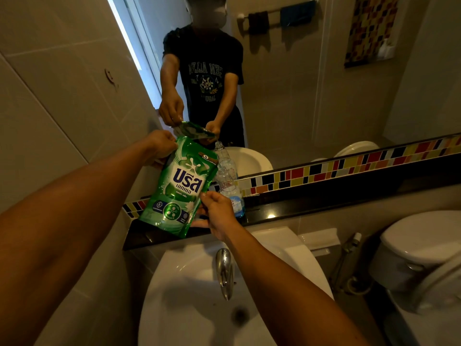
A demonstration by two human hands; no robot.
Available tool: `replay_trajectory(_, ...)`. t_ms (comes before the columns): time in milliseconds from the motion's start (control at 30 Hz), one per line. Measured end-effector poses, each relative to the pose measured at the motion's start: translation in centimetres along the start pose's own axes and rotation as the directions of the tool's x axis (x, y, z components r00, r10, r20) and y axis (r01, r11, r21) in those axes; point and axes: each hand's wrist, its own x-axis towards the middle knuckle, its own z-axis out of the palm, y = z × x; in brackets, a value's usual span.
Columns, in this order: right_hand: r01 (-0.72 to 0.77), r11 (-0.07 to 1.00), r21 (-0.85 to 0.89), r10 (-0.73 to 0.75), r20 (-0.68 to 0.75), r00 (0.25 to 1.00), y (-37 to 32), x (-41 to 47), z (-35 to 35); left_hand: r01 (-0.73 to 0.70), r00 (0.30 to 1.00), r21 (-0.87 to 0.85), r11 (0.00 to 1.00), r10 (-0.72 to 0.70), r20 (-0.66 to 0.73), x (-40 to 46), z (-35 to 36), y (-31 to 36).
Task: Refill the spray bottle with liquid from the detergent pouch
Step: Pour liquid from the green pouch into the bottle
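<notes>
Nearest, a white sink (189, 290) sits low in view with a chrome tap (224, 269) over the basin. Just beyond it, the right hand (219, 216) pinches the lower right edge of a green pouch (178, 186), fingers closed on the film. The pouch stands tilted on a dark ledge (324, 203) behind the sink, its top leaning right toward a clear bottle (228, 186). The bottle stands upright on the same ledge, touching or just behind the pouch's right side, its neck open and some bluish liquid at the bottom. The left hand (159, 146) grips the pouch's upper left corner. Farther back, a strip of coloured tiles (349, 166) runs under a mirror (299, 83) reflecting the person. A toilet (419, 250) sits at the right.
</notes>
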Motion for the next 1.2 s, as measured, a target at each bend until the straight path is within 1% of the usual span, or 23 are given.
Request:
replay_trajectory(467, -0.002, 1.000, 0.005, 0.002, 0.001, 1.000, -0.10, -0.04, 0.41, 0.000, 1.000, 0.011, 1.000, 0.000, -0.017, 0.03, -0.38, -0.13)
replay_trajectory(1200, -0.007, 1.000, 0.013, 0.007, 0.006, 1.000, -0.47, -0.58, 0.51, -0.002, 1.000, 0.010, 1.000, 0.002, -0.004, -0.23, -0.36, 0.12)
